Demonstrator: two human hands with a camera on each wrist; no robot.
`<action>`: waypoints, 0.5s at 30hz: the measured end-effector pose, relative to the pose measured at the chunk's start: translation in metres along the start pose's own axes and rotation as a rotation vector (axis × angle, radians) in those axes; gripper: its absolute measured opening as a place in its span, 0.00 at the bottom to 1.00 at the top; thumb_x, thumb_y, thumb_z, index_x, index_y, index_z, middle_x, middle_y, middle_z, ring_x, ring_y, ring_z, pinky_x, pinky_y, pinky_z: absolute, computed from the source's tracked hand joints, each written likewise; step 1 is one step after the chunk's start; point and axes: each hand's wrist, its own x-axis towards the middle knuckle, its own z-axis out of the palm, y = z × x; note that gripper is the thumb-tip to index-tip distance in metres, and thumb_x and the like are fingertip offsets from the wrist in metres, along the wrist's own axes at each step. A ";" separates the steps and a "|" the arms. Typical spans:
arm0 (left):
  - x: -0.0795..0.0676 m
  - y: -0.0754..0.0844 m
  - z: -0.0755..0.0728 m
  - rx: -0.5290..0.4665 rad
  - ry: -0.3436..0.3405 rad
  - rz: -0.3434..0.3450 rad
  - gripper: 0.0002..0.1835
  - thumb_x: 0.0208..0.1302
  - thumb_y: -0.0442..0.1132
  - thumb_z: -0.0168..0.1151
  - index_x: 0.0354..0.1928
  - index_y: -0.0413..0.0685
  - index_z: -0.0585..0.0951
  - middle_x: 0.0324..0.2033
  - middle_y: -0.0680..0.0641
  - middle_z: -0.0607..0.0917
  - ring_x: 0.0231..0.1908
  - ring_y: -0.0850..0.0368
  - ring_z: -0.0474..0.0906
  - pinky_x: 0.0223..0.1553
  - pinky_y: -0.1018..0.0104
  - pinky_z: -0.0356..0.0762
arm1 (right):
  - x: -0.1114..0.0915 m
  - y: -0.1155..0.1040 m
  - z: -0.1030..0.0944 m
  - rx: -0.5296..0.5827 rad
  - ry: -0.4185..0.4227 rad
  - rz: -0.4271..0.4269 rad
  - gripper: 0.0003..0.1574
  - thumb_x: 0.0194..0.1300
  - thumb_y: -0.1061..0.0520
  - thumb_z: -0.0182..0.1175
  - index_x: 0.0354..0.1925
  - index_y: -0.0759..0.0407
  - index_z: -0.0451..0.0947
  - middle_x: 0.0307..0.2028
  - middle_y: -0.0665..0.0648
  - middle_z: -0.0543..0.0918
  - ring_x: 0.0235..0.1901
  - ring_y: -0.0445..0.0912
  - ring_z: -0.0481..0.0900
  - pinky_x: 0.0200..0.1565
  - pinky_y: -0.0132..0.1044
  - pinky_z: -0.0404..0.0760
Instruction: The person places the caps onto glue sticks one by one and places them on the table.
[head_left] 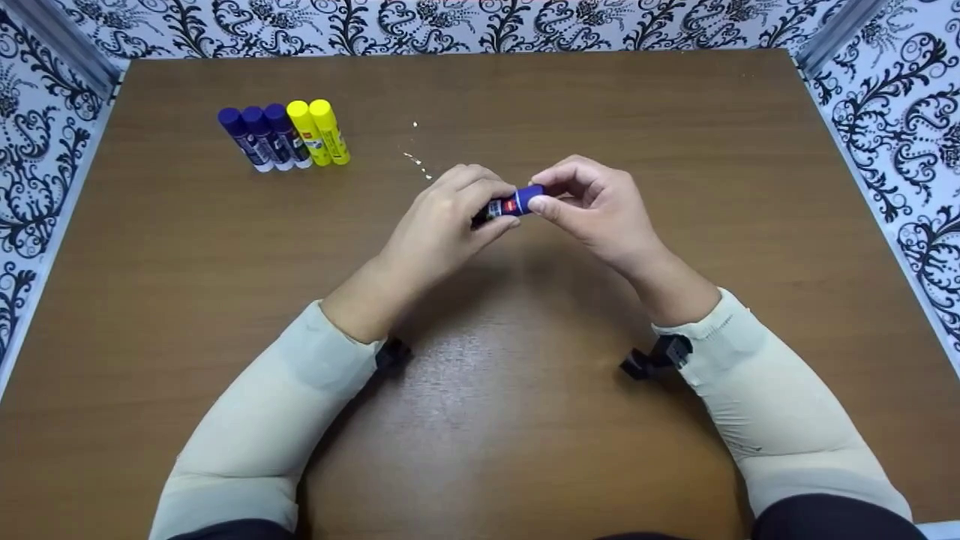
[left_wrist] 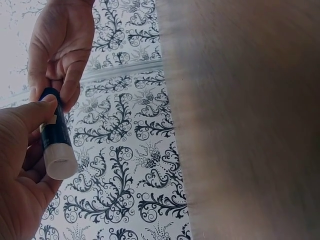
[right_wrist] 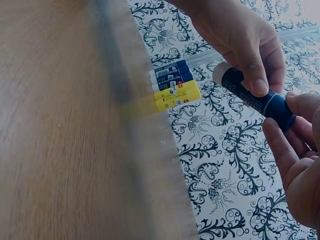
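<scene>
A dark blue glue stick (head_left: 506,205) with a white base is held above the table between both hands. My left hand (head_left: 457,206) grips its body, thumb on the near side. At the other end, my right hand (head_left: 596,202) pinches the blue cap with thumb and fingers. In the left wrist view the white base of the glue stick (left_wrist: 61,162) faces the camera. The right wrist view shows the cap of the glue stick (right_wrist: 281,112) seated on the body, between the right thumb and fingers.
Several glue sticks lie side by side at the back left: blue ones (head_left: 255,139) and two yellow ones (head_left: 320,133). Small white crumbs (head_left: 417,161) are scattered beyond the left hand. White boards with black scrollwork (head_left: 420,26) border the brown table (head_left: 187,300).
</scene>
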 end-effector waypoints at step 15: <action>0.002 -0.002 0.000 -0.023 -0.022 -0.037 0.17 0.69 0.45 0.70 0.53 0.41 0.86 0.48 0.44 0.87 0.51 0.50 0.81 0.58 0.61 0.80 | -0.001 -0.002 -0.001 -0.045 -0.006 -0.028 0.17 0.63 0.69 0.71 0.49 0.76 0.83 0.42 0.57 0.85 0.43 0.48 0.88 0.47 0.35 0.88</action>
